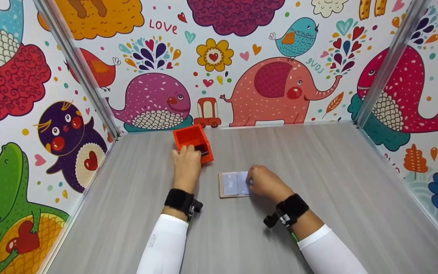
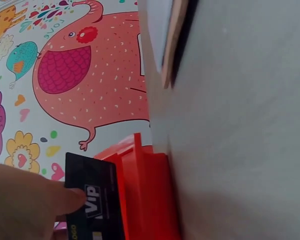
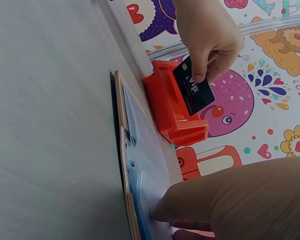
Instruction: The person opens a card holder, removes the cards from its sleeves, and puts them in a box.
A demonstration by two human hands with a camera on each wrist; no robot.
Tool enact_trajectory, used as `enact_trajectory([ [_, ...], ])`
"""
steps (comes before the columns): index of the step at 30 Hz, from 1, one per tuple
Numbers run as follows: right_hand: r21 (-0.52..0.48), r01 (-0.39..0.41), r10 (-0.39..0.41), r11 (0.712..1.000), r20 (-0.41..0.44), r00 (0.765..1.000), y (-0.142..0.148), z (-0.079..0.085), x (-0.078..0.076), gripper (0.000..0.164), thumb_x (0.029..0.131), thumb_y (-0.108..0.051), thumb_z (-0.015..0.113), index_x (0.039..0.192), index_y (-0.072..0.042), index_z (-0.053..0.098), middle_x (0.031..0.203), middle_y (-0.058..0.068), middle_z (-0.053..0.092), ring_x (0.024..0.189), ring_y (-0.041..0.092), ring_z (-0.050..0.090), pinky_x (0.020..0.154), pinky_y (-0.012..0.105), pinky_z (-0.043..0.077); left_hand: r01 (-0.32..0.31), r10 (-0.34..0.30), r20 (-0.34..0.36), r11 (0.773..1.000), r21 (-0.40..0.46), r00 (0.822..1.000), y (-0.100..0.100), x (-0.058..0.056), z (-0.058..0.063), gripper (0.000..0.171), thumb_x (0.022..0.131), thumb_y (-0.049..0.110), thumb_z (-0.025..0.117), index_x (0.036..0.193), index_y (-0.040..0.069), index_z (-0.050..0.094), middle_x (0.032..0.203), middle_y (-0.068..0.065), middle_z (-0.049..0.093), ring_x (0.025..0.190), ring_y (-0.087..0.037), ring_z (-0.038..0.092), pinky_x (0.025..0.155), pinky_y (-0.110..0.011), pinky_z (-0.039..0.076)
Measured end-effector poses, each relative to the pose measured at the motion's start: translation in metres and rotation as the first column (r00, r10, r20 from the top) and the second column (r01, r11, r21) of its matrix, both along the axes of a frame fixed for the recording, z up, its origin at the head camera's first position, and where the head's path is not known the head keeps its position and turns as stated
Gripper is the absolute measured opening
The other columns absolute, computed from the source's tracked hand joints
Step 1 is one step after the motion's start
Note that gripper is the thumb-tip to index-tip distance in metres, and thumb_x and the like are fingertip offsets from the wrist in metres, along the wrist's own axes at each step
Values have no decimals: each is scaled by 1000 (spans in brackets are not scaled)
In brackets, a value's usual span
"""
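Observation:
A black bank-style card (image 2: pixel 104 192) marked "VIP" is pinched between the thumb and fingers of my left hand (image 1: pixel 187 161). The left wrist view shows the card upright beside the wall of an orange-red plastic bin (image 1: pixel 188 136); from the head it appears over the bin's near end. My right hand (image 1: pixel 266 183) is at the right side of an open card holder (image 1: pixel 229 184) with clear plastic sleeves and a tan cover. In the right wrist view its thumb and curled fingers grip a clear sleeve (image 3: pixel 155 187), with the fingertips partly hidden.
The card holder lies on a grey wood-grain table (image 1: pixel 219 236), nearer to me than the bin. Printed cartoon panels (image 1: pixel 211 87) wall in the back and both sides. Metal posts (image 1: pixel 384 68) stand at the rear corners.

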State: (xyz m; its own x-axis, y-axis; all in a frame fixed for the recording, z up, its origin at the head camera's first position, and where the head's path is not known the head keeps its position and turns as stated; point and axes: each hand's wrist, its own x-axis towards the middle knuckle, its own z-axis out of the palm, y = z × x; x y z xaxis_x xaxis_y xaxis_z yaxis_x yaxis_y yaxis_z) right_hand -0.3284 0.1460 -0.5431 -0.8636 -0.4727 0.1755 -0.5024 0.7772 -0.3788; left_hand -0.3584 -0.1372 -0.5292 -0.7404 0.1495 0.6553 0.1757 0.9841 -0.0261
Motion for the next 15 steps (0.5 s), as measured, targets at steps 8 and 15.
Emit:
enact_trajectory([
  [8, -9, -17, 17, 1000, -21, 1000, 1, -1, 0, 23, 79, 10, 78, 99, 3, 88, 101, 17, 77, 100, 37, 76, 94, 52, 65, 2, -5, 83, 999, 33, 997, 3, -9, -11, 23, 99, 8, 65, 93, 5, 88, 92, -17, 79, 91, -35, 69, 86, -52, 43],
  [15, -11, -15, 14, 1000, -27, 1000, 2, -1, 0, 23, 80, 10, 78, 99, 2, 88, 102, 16, 77, 100, 36, 76, 93, 51, 65, -9, 3, 133, 999, 43, 991, 6, -13, -13, 18, 98, 4, 68, 93, 5, 86, 89, -17, 81, 86, -35, 73, 87, -52, 43],
])
